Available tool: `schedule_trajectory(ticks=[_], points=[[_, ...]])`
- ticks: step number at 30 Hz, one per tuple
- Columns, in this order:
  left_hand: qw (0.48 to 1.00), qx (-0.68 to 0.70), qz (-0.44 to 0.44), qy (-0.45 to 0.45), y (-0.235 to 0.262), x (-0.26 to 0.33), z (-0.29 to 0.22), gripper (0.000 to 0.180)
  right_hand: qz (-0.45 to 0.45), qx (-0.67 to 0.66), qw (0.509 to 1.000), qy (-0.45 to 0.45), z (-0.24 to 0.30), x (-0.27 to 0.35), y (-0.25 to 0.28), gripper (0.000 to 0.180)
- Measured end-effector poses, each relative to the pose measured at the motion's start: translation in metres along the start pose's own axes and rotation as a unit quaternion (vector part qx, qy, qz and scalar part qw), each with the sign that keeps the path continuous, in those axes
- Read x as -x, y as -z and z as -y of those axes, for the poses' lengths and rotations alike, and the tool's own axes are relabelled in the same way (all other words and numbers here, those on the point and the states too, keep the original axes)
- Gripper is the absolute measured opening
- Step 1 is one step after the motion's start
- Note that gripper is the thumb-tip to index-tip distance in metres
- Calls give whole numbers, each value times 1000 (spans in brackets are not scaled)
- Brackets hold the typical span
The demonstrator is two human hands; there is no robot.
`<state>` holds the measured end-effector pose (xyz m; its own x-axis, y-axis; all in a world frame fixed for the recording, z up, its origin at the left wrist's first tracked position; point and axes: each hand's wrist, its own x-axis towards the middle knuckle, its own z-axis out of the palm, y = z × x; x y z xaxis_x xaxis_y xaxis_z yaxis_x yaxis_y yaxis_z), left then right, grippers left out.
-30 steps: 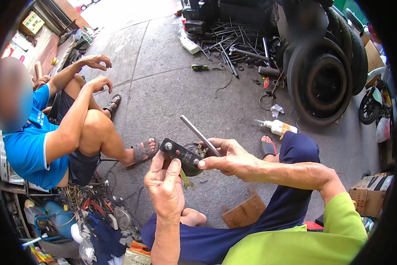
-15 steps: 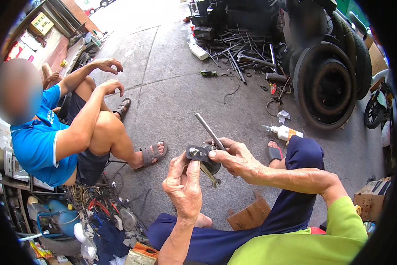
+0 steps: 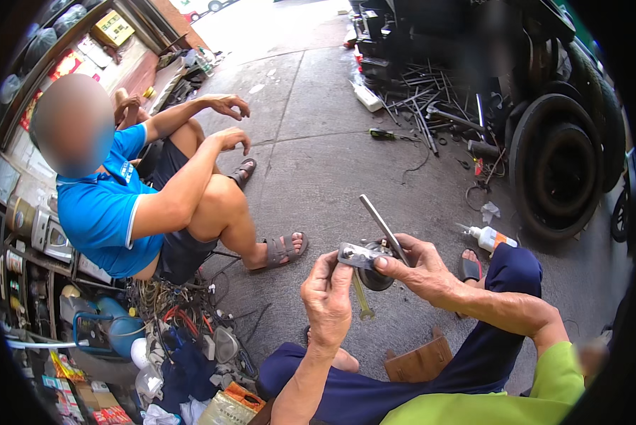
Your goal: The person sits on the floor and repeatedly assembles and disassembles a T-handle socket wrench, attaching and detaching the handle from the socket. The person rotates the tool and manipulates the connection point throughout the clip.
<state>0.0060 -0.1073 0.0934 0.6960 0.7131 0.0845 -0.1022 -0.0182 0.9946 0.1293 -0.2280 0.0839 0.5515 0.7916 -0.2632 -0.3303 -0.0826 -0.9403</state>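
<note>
My left hand [image 3: 328, 303] is closed, pinching the left end of a small flat metal bracket [image 3: 356, 256] between thumb and fingers. Against the bracket's other end presses the thumb of my right hand [image 3: 425, 273]. That hand is also closed, round a straight metal rod [image 3: 379, 223] that slants up and left from its grip. Behind the bracket sits a round black part [image 3: 379, 278], partly covered by my fingers. An open-end wrench [image 3: 363, 299] points downward below the bracket; its upper end is hidden, so I cannot tell which fingers hold it.
A person in a blue shirt [image 3: 112, 222] sits at the left, a sandalled foot [image 3: 282, 250] near my hands. Cables [image 3: 163, 301] lie heaped below. On the floor are a brown wooden piece [image 3: 420, 360], a white bottle [image 3: 490, 238], a screwdriver [image 3: 381, 133] and metal rods [image 3: 424, 106] near a wheel [image 3: 526, 170].
The whole view has turned left, so the surroundings sit farther right. The bracket has tilted and its face now looks brighter. Both hands keep their grips.
</note>
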Motion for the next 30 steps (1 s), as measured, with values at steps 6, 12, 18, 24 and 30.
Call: schedule_trajectory(ticks=[6, 12, 18, 24, 30], points=[[998, -55, 40, -7, 1, -1, -8, 20, -28, 18, 999, 32, 1, 1, 3, 59], [1000, -12, 12, -10, -4, 0, -6, 17, -27, 47, 998, -9, 2, 4, 3, 64], [998, 50, 18, 30, -3, 2, -9, 20, -5, 25, 998, -51, 3, 5, 3, 62], [1000, 7, 8, -29, -3, 3, 7, 16, 13, 15, 995, -99, 7, 6, 5, 62], [962, 254, 23, 96, -15, 9, -7, 18, 46, -21, 991, -120, 8, 5, 0, 63]])
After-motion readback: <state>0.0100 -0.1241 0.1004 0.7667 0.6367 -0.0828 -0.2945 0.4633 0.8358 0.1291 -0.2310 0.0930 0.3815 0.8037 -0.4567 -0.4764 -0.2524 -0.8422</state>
